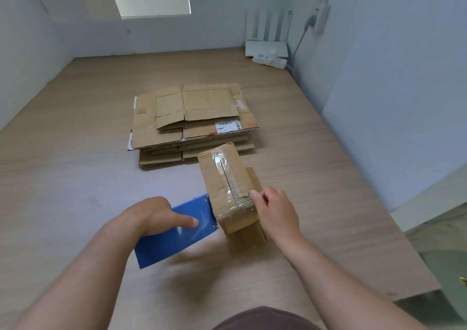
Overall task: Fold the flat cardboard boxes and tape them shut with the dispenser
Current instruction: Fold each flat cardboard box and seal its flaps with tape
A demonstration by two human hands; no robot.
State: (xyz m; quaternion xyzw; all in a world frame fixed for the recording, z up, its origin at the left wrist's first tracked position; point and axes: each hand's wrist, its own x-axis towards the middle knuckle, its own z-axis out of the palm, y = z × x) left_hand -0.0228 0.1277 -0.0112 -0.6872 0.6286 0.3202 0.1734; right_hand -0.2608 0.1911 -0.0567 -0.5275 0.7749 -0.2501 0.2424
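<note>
A small folded cardboard box [227, 185] stands on the wooden table [75, 178], with clear tape running along its top seam and down its near end. My left hand [156, 216] grips the blue tape dispenser [177, 236], forefinger stretched along its side; the dispenser's toothed front edge meets the box's near left corner. My right hand [275, 213] holds the box's near right edge, thumb pressing on the taped top corner. Behind the box lies a stack of flat cardboard boxes [192, 117].
A white router [266, 47] and a power strip [270, 60] sit at the table's far right corner, by a cable and a wall socket [319, 17]. White walls close in at the back and right. The table's right edge runs diagonally toward me.
</note>
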